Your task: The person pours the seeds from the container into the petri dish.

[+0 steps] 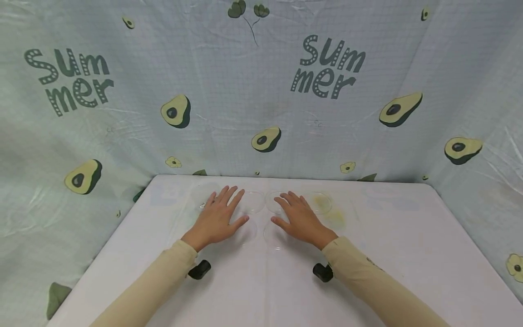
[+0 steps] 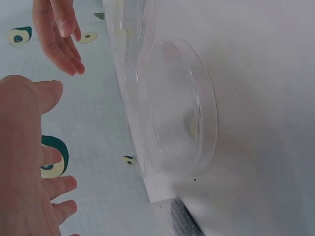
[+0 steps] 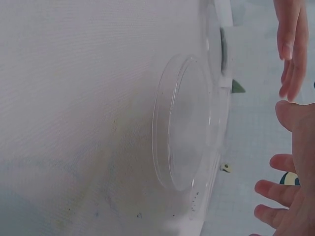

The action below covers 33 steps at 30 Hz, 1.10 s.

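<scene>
Both hands hover over a group of clear, round, shallow dishes that look like petri dishes. My left hand [image 1: 218,218] has its fingers spread and holds nothing. Below its thumb lies a near-left dish [image 2: 172,113], apart from the hand in the left wrist view. Fingers loosely extended, my right hand [image 1: 300,220] also holds nothing. A near-right dish [image 3: 187,123] stands below it. Farther back are more clear dishes, one left of the middle [image 1: 253,203] and one with a yellowish patch [image 1: 323,203] beyond the right hand. The hands partly hide the group.
The white table [image 1: 400,254] meets a hanging cloth [image 1: 220,100] printed with avocados at its back and sides. By the left hand's fingers is a small black-and-white speckled patch [image 1: 202,205]. A dark item [image 2: 184,219] stands near the dishes. Black wrist devices [image 1: 323,272] hang under both sleeves.
</scene>
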Each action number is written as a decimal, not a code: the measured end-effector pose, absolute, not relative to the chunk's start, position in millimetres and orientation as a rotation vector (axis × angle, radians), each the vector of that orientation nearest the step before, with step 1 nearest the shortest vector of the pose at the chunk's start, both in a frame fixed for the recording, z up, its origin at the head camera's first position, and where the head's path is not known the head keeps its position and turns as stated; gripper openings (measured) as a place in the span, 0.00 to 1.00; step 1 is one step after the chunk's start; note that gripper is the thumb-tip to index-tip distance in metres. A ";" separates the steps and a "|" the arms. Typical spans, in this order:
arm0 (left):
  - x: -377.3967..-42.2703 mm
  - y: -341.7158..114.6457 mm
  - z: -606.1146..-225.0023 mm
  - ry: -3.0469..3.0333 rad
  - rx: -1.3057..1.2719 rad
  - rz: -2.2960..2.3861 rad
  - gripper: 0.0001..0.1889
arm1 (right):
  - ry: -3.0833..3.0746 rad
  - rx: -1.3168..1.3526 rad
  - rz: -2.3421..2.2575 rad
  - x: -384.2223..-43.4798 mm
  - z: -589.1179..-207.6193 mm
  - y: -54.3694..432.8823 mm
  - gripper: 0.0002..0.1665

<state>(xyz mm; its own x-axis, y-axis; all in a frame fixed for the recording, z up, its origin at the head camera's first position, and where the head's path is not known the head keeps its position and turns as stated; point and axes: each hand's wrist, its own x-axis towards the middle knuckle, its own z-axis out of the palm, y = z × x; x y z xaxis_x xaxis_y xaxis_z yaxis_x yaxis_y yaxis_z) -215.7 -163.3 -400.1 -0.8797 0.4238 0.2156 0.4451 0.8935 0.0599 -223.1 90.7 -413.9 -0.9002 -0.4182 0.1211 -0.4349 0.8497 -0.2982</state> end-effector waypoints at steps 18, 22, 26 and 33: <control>-219.6 -179.2 -401.5 -2.875 -0.581 -0.188 0.39 | -2.942 0.690 0.551 -234.2 -425.4 87.6 0.36; -221.0 -184.5 -402.6 -2.882 -0.562 -0.224 0.39 | -2.936 0.697 0.553 -235.5 -426.9 87.0 0.36; -222.4 -188.9 -403.4 -2.887 -0.555 -0.280 0.39 | -2.929 0.697 0.560 -237.1 -428.1 85.5 0.36; -223.9 -195.9 -406.2 -2.882 -0.548 -0.323 0.37 | -2.938 0.679 0.578 -239.0 -429.4 83.6 0.36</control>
<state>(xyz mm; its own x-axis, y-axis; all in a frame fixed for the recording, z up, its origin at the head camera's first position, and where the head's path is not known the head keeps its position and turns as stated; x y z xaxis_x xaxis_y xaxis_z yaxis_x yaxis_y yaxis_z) -223.9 -195.9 -406.2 -0.9138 0.3384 0.2245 0.3797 0.9080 0.1770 -239.0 83.6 -429.4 -0.8999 -0.4091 0.1510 -0.4358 0.8317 -0.3441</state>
